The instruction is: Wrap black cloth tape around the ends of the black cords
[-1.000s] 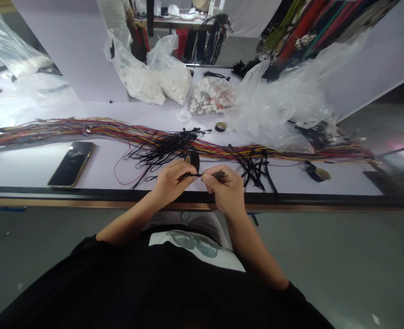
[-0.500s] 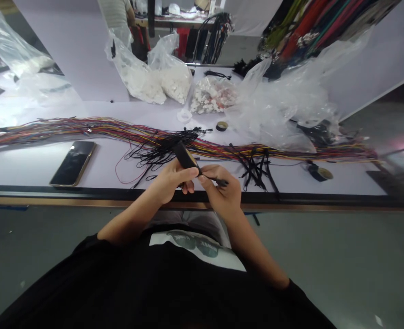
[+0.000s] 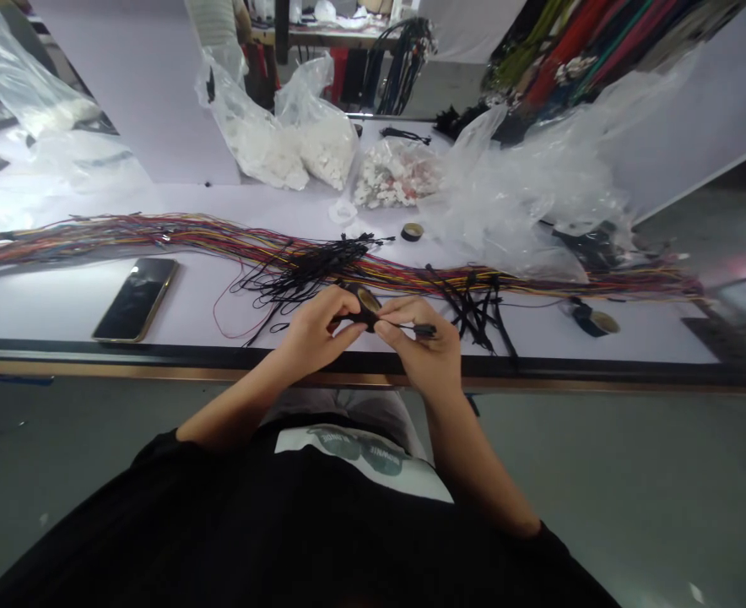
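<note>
White worktop seen from above, with a long wire bundle of red, yellow and dark strands crossing it from left to right; all places are given relative to this bundle. Far left, a clear plastic bag stands beyond the bundle. Next, a phone with a dark screen lies on the near side. Two clear bags of white pieces rest side by side beyond it. Thin black cables lie in a tangle across the middle of the bundle. On the near side, the left grip pinches a black tape roll, which is tilted between the two hands, its pale core showing. Beyond the bundle lie a bag of white and reddish pieces and a second tape roll. The right grip, also on the near side, is closed with thumb and forefinger together, pinching a short black cable; whether it also pinches the tape cannot be told. Farther right, black strips lie crossed, some overlapping the bundle's near edge. A third tape roll lies on the near side, near the right end.
</note>
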Demonstrator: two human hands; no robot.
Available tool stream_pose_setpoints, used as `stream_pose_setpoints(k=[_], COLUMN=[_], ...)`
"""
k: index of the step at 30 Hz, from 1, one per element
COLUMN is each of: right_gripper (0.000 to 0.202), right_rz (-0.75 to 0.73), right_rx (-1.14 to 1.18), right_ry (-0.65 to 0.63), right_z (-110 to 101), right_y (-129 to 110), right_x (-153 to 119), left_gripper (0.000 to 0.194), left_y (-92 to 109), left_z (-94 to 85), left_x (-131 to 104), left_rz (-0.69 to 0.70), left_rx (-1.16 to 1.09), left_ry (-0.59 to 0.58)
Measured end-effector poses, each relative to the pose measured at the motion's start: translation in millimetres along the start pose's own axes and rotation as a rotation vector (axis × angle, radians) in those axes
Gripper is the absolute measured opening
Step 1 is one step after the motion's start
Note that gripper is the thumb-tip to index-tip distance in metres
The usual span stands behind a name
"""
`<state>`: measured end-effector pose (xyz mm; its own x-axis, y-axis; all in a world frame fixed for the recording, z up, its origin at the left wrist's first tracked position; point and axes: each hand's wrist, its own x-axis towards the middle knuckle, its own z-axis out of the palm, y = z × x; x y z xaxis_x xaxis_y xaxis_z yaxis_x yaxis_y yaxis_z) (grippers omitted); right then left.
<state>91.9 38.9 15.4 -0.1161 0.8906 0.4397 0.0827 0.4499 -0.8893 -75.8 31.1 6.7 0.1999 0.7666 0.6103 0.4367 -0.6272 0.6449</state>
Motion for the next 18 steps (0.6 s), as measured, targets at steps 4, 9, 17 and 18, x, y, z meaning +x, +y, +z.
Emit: stream_pose_setpoints(k=[4,9,17,18], right_gripper=[0.008,0.006,0.011,0.012], right_rz=[0.097,0.055,-0.045,-0.009], right_rx=[-0.033,-0.159,-0.298,-0.284], right_ry=[-0.014,0.002,-0.034,-0.039], right_z=[6.9,11.7,4.8,4.8], right_y=[-0.5,2.7,-6.3,-7.1], right_x=[-4.9,-6.9,-3.7,-4.2], left_gripper=[0.009,0.009,0.036,0.039], left_y=[-1.4,5.6,10.4,9.6], left_z=[16.4,26.4,11.5,10.3], left_x=[0.9,-6.7,4.6,6.0], left_rz=[0.019,-0.089,-0.722,-0.745], left_rx=[0.009,-0.119,-1.002,-1.063], left_ry=[0.173,0.208,-0.1,-0.156])
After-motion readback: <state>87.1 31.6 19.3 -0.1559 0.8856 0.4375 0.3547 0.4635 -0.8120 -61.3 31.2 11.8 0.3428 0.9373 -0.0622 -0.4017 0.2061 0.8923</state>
